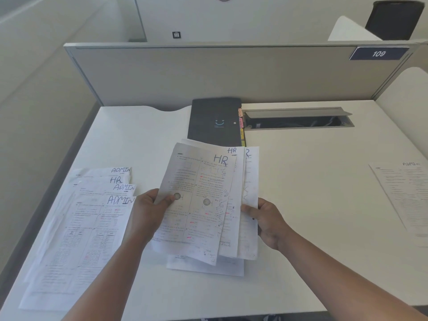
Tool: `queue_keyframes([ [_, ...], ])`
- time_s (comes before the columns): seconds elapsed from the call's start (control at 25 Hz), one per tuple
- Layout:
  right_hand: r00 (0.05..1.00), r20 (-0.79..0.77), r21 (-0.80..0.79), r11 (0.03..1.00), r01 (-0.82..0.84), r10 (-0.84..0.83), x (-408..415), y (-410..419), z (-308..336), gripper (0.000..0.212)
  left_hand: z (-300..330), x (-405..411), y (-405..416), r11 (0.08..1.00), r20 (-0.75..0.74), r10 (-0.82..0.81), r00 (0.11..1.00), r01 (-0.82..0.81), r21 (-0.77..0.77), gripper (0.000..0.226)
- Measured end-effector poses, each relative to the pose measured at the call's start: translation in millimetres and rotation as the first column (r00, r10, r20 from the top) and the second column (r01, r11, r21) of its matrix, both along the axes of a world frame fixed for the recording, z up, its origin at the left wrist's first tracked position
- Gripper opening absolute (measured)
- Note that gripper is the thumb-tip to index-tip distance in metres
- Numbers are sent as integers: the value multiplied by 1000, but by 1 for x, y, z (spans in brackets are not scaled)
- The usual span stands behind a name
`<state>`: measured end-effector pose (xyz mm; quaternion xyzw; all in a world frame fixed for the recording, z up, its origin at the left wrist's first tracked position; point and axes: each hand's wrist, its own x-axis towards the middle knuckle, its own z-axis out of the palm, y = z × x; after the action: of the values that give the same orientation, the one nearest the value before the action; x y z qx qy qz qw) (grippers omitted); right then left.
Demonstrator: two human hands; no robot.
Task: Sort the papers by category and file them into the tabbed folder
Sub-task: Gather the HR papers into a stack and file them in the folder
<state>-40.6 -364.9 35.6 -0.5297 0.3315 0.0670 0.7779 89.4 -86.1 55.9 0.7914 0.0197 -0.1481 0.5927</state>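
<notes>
One white tabletop point(301, 181). One dark tabbed folder point(214, 121), closed, lying at back centre. Four overlapping sheets point(92, 228) at left: three ADMIN, one HR. One ADMIN sheet point(403, 193) far right. Three fanned HR papers point(203, 205) held above tabletop; thin, floppy, slippery, best pinched at side edges. Left hand point(144, 212) fingers and right hand point(268, 218) fingers each pinch fan edge.
</notes>
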Motion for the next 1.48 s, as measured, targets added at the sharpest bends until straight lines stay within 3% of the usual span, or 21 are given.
queue_keyframes([
  [0.6,990,-135,-74,996,-48,38,10,18,-23,17,-50,-5,15,999,-181,38,983,-39,0,18],
  [0.92,985,-170,-71,996,-44,32,14,21,-30,17,-63,-3,19,998,-198,59,978,-57,15,15],
  [1.48,979,-200,-277,957,-86,30,23,31,-30,20,-66,-5,14,997,-193,60,979,-49,63,18],
])
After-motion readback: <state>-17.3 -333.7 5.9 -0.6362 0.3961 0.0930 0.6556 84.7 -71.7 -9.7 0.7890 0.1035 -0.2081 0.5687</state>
